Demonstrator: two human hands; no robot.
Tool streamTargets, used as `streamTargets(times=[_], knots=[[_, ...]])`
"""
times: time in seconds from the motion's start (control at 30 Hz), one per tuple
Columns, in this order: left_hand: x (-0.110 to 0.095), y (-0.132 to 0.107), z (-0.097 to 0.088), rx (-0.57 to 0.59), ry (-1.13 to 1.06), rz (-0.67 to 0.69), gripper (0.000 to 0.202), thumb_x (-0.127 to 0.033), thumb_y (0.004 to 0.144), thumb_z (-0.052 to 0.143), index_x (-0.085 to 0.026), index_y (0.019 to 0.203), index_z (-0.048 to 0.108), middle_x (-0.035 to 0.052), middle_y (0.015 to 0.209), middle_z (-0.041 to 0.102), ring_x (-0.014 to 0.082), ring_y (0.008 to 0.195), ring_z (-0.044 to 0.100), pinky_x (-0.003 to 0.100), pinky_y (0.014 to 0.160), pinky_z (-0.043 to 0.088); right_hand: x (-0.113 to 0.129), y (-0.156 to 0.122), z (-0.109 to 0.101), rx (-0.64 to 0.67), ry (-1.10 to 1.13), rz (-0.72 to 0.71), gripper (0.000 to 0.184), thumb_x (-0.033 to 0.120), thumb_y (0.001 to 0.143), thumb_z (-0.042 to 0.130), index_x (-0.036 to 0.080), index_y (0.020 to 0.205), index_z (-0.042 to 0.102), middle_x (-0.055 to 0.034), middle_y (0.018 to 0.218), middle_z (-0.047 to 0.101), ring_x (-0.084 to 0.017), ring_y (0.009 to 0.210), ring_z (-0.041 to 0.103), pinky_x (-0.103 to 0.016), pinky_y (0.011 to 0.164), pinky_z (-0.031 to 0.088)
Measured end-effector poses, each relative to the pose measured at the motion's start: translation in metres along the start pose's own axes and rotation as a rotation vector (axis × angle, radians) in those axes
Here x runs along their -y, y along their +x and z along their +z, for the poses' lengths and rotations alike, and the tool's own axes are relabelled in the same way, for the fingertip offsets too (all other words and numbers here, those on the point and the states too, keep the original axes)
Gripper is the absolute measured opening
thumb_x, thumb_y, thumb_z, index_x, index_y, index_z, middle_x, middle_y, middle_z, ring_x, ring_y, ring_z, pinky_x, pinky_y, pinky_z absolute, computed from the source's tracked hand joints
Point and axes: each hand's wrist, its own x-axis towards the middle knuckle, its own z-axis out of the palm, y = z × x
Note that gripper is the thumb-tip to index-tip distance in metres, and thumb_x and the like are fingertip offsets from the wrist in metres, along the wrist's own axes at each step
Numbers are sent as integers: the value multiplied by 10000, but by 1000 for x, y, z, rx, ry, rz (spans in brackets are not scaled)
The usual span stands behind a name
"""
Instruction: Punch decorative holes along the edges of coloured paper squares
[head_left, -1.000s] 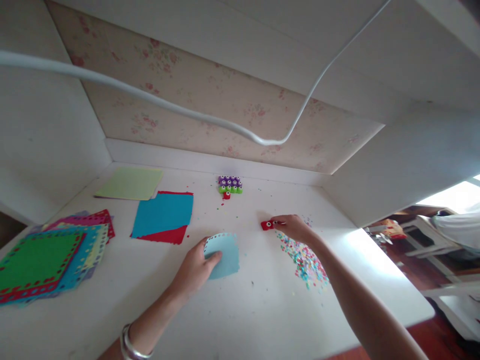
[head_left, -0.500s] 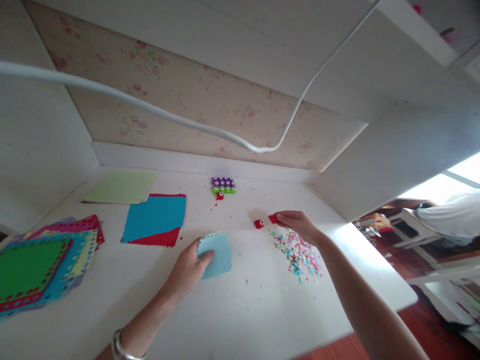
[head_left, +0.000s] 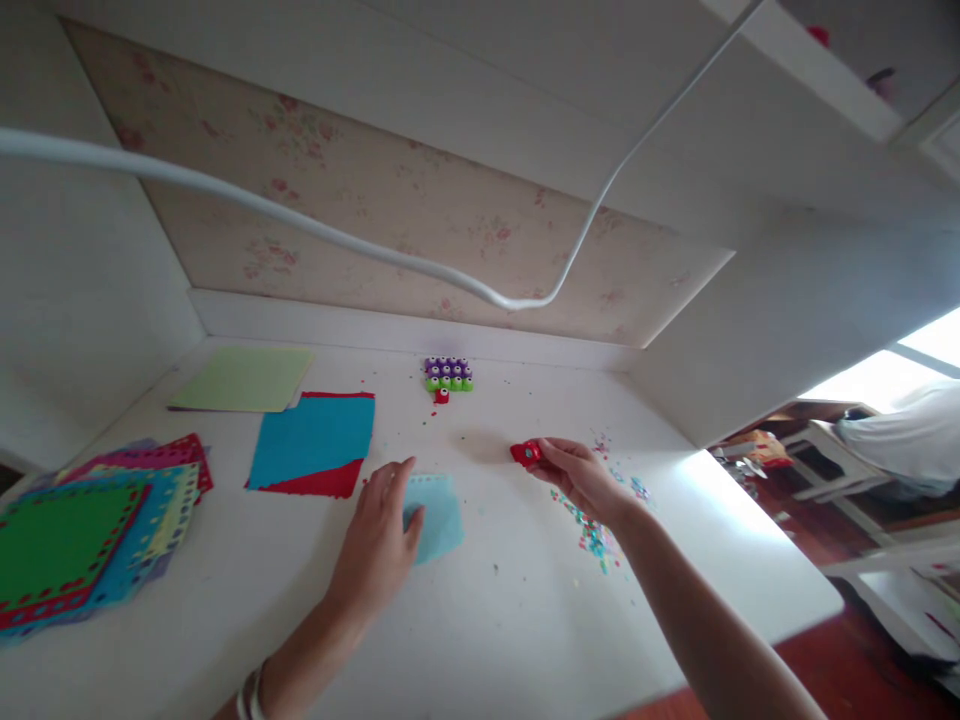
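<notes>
My right hand (head_left: 577, 478) is closed around a small red craft punch (head_left: 527, 453), held by its right end. A grey round spot shows on the punch, and my fingers cover part of it. My left hand (head_left: 381, 530) has its fingers stretched out and apart, over the left side of a light blue sheet of paper (head_left: 439, 520). That sheet has small holes along its top edge. Whether the hand touches the paper, I cannot tell. Beneath and beside my right wrist lie colourful confetti bits (head_left: 596, 540).
At the back stand rows of small purple and green pieces with eye-like tops (head_left: 448, 372), with one red piece (head_left: 442, 396) in front. On the left lie blue and red sheets (head_left: 311, 440), pale green sheets (head_left: 244, 380) and a stack of hole-edged sheets (head_left: 67, 540). A white cable (head_left: 337, 235) hangs across.
My left hand has let go of the light blue sheet and opened. My right hand has moved slightly left, where the red punch lay on the table, and now grips red there.
</notes>
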Motion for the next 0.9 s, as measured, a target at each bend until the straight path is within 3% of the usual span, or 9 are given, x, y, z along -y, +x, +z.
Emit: streamTargets(times=[0.1, 0.17, 0.3, 0.4, 0.6, 0.9], knots=[[-9, 0, -7, -64, 65, 102, 308, -251, 917, 561, -203, 1220, 592, 144, 1233, 581, 307, 1186, 524, 498, 1012, 429, -16, -8, 35, 53, 105, -26, 299, 413, 830, 728, 151, 971, 757, -90, 981, 748, -163, 879, 697, -292, 881, 551], [-16, 0, -11, -33, -2, 152, 189, -252, 934, 556, -226, 1100, 644, 105, 1142, 627, 255, 1101, 578, 427, 982, 463, -28, -12, 60, 65, 177, -38, 261, 396, 830, 735, 172, 962, 758, -72, 977, 749, -159, 886, 694, -274, 858, 553], [-25, -3, -13, -14, -134, 129, 167, -263, 956, 532, -234, 1069, 651, 85, 1067, 660, 214, 1018, 621, 353, 922, 506, -51, -17, 104, 49, 269, -28, 267, 404, 818, 745, 195, 984, 753, -66, 976, 749, -179, 884, 693, -292, 810, 564], [-25, -3, -13, -37, -156, 74, 166, -257, 959, 524, -229, 1046, 662, 79, 1025, 673, 212, 976, 634, 345, 891, 515, -61, -18, 123, 19, 293, -51, 287, 435, 791, 764, 201, 958, 758, -67, 971, 751, -189, 892, 687, -322, 851, 551], [-24, -1, -16, -16, -170, 32, 169, -230, 958, 522, -221, 1013, 681, 69, 988, 683, 201, 945, 643, 330, 871, 515, -69, -18, 129, -18, 248, -107, 298, 447, 787, 765, 221, 980, 752, -80, 1027, 750, -214, 954, 674, -397, 950, 508], [-26, -1, -15, 4, -189, 25, 193, -226, 970, 479, -216, 940, 670, 64, 909, 671, 186, 869, 645, 309, 810, 525, -79, -19, 127, -20, 149, -185, 289, 445, 821, 729, 234, 1018, 741, -72, 1019, 753, -237, 959, 672, -433, 944, 509]])
